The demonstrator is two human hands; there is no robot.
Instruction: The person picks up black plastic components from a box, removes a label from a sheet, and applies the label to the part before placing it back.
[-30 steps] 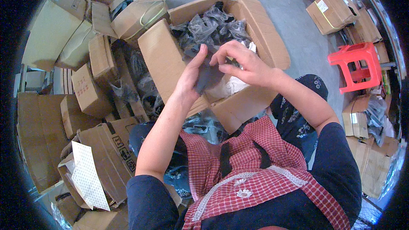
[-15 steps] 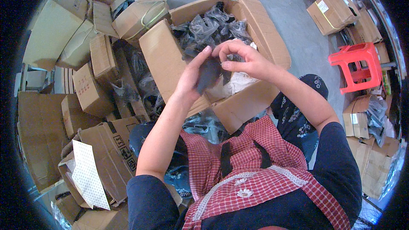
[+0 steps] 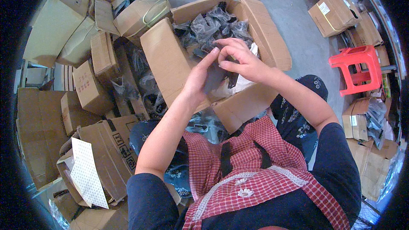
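Note:
My left hand [image 3: 199, 78] and my right hand [image 3: 237, 59] meet over an open cardboard box [image 3: 167, 66] and together hold a dark flat piece [image 3: 215, 79] between them. The right fingers pinch its upper edge while the left palm backs it. Inside the box lie several black items in clear plastic bags [image 3: 213, 27] and a bit of white wrapping [image 3: 243, 83]. The box leans against my lap, above a red checked apron [image 3: 251, 166].
Many cardboard boxes [image 3: 87, 89] are heaped at the left, one strapped with a green band [image 3: 140, 10]. A white dotted sheet [image 3: 87, 172] lies on a box at the lower left. A red plastic stool [image 3: 355, 66] and more cartons [image 3: 334, 12] stand at the right on grey floor.
Both hands have stayed over the box; the right fingers have shifted up along the dark piece and the left fingers have straightened against it.

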